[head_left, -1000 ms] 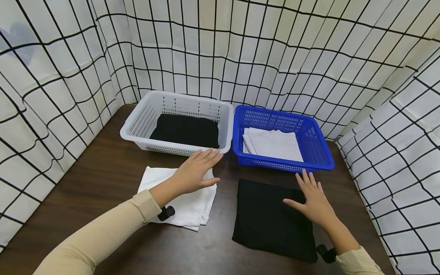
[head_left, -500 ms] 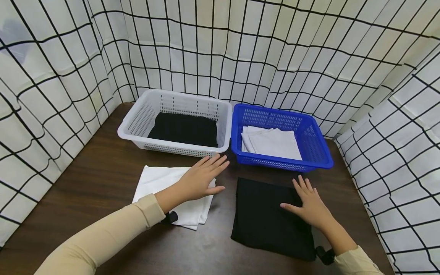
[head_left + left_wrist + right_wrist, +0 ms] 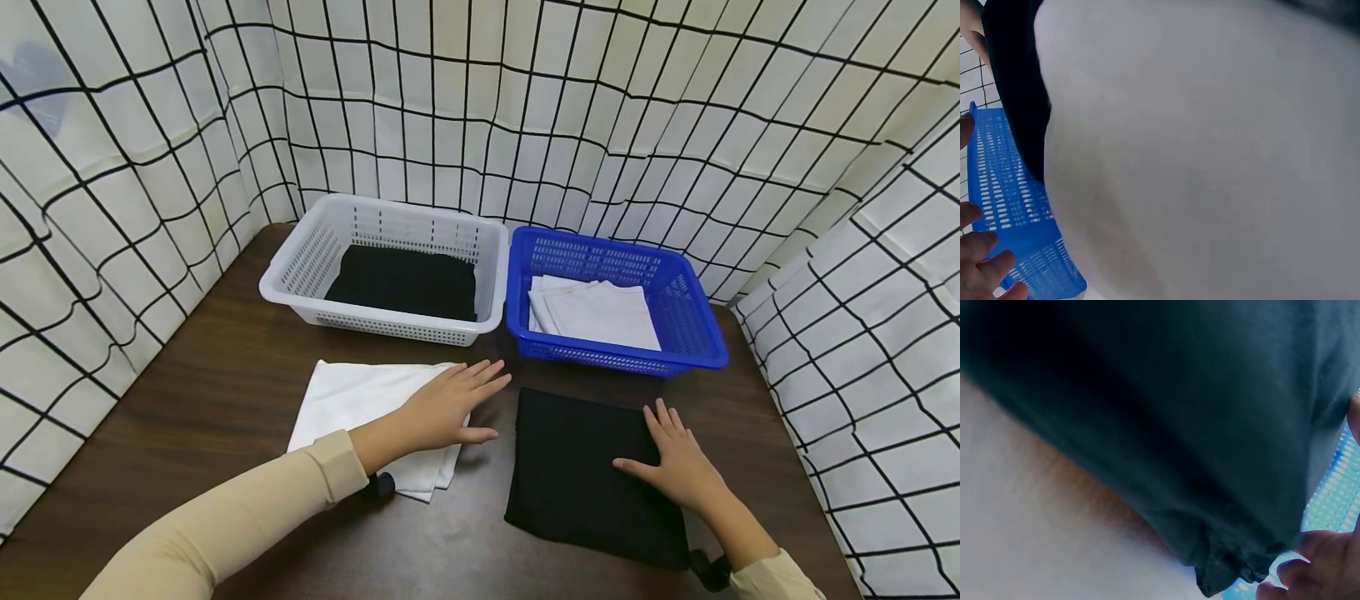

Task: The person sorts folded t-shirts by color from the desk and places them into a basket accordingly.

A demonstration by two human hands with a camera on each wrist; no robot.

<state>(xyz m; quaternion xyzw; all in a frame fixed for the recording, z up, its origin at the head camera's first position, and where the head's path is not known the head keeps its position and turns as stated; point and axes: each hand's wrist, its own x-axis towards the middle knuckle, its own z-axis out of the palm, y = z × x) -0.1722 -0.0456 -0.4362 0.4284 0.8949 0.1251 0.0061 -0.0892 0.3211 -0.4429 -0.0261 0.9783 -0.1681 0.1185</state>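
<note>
My left hand (image 3: 453, 406), fingers straight and spread, overlaps the right edge of a folded white cloth (image 3: 352, 396) on the table. Its fingertips point toward the space between two baskets. On the right, my right hand (image 3: 678, 458) lies with fingers extended over the right side of a folded black cloth (image 3: 577, 475). Neither hand grips anything. Fingers (image 3: 985, 262) show at the left edge of the left wrist view. In the right wrist view the black cloth (image 3: 1210, 425) fills much of the picture, with curved fingers (image 3: 1322, 569) beside its edge.
Behind the cloths stand a white basket (image 3: 382, 325) holding folded black cloth (image 3: 405, 283) and a blue basket (image 3: 592, 356) holding folded white cloth (image 3: 600, 312). The baskets sit side by side on a dark wooden table (image 3: 187, 400). Black-gridded white curtains (image 3: 450, 108) enclose the table.
My left hand has moved right and nearer me, away from the white basket's front rim. My right hand has drawn slightly back from the blue basket. The cloths stay in place.
</note>
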